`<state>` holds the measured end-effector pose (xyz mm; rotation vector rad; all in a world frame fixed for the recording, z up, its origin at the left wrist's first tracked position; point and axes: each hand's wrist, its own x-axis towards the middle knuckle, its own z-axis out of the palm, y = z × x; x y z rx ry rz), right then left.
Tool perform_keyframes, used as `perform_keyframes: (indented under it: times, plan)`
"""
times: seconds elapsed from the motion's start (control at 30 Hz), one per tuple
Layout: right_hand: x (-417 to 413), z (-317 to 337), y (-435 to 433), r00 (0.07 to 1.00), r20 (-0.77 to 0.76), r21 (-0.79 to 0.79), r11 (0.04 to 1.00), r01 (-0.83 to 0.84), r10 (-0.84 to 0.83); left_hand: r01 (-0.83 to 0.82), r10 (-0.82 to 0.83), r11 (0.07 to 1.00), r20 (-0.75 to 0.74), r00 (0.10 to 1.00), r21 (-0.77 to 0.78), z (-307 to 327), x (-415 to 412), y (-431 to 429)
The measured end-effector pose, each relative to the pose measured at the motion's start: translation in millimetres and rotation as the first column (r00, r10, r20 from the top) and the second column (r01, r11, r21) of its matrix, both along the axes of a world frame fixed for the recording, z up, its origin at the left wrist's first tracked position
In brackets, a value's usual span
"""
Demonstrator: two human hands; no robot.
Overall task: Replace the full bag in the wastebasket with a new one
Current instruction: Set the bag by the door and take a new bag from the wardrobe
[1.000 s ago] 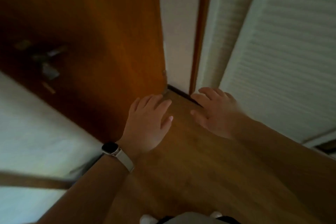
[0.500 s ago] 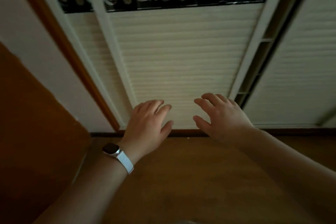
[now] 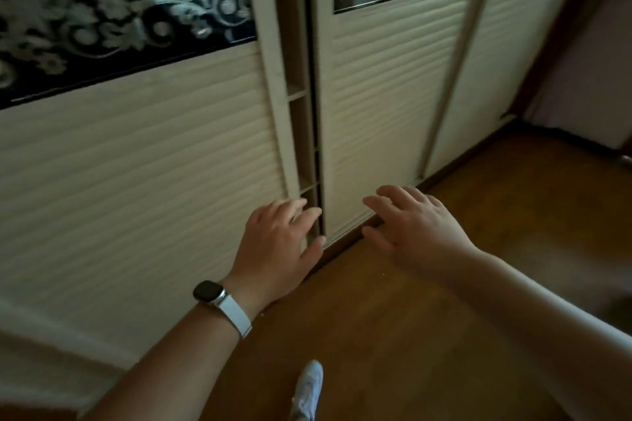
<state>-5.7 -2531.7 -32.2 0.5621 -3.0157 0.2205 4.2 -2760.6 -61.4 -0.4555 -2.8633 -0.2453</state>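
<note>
No wastebasket and no bag show in the head view. My left hand (image 3: 278,243) is held out in front of me, palm down, fingers apart, holding nothing; a watch with a white strap (image 3: 219,301) is on its wrist. My right hand (image 3: 413,225) hovers beside it, also palm down with fingers spread and empty. Both hands hang in the air in front of a cream sliding wardrobe, above the floor.
Cream ribbed sliding wardrobe doors (image 3: 143,154) with black floral glass panels (image 3: 113,20) fill the left and middle. A narrow gap (image 3: 304,133) between two doors shows shelves. Wooden floor (image 3: 393,335) stretches to the right toward a wall (image 3: 588,79). My white shoe (image 3: 307,386) is at the bottom.
The view has swung right, from a brown door and wall corner to the wardrobe doors and open floor. Both hands stay held out, open and empty.
</note>
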Motion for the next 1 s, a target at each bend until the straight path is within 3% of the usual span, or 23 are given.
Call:
perform_keyframes:
  times: [0.37,0.63,0.77,1.0]
  plan:
    - [-92,23,34,0.922,-0.002,0.048,0.921,0.387,-0.387,0.407,-0.407,0.913,-0.02,0.913,0.005,9,-190,45]
    - [-105,21,98,0.764,-0.08,0.038,0.764,0.644,-0.64,0.636,-0.632,0.77,-0.068,0.772,0.052,15,-263,132]
    - [-116,17,138,0.723,-0.082,0.028,0.724,0.69,-0.686,0.684,-0.681,0.728,-0.074,0.728,0.03,12,-286,182]
    - [-170,-1,233,0.761,-0.057,-0.024,0.763,0.646,-0.646,0.667,-0.668,0.744,-0.061,0.741,-0.035,2,-329,275]
